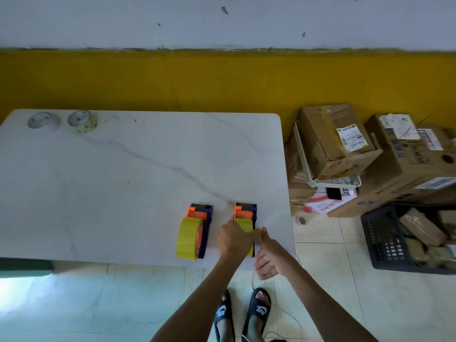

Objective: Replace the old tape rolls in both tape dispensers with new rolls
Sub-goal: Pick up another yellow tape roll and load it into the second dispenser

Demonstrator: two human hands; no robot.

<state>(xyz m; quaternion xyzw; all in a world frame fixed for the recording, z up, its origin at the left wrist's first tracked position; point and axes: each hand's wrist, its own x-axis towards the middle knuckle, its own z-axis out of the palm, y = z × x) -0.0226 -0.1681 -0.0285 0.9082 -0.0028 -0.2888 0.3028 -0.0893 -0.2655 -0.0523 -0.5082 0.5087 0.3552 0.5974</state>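
Right dispenser (246, 215) — both hands, seemingly.

Lower centre of the frame — black slides (256, 308), each strap marked "NIKE" in white. Shipping labels on the cardboard boxes (404, 166), right — print too small to read.

Yellow roll (188, 239), orange-purple dispenser (201, 211), white-marbled table (123, 181).
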